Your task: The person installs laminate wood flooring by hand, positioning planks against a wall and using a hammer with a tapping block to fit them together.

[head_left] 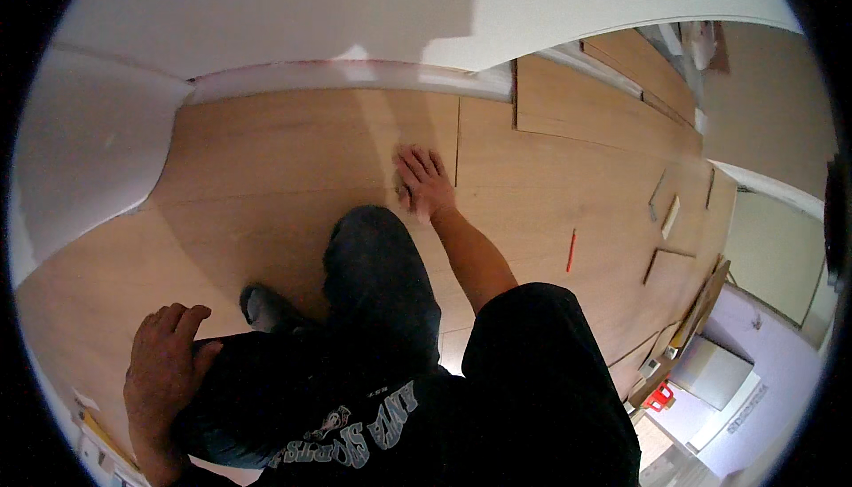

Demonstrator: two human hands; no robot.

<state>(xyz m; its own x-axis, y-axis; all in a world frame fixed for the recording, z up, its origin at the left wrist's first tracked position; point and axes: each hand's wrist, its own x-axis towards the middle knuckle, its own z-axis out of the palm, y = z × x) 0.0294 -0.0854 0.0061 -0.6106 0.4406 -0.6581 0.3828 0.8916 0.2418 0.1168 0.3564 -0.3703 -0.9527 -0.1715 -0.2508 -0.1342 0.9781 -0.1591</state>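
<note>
My right hand point(424, 183) lies flat on the wood-look floor plank point(302, 141), its fingers spread and nothing in them. Just to the right of its fingers runs the short-end seam between this plank and the neighbouring plank point(486, 145). My left hand point(164, 365) rests over my bent left knee, thumb apart from the fingers, holding nothing. Out to the right of my right forearm, a thin red pencil point(571, 250) lies on the laid flooring.
A white wall point(311, 17) bounds the far side, with a pale strip below it. Loose planks point(586, 101) lie at the far right. An angled metal tool point(656, 196), a pale wood strip point(671, 217) and a board offcut point(670, 267) lie right. A cardboard box point(713, 372) stands beyond.
</note>
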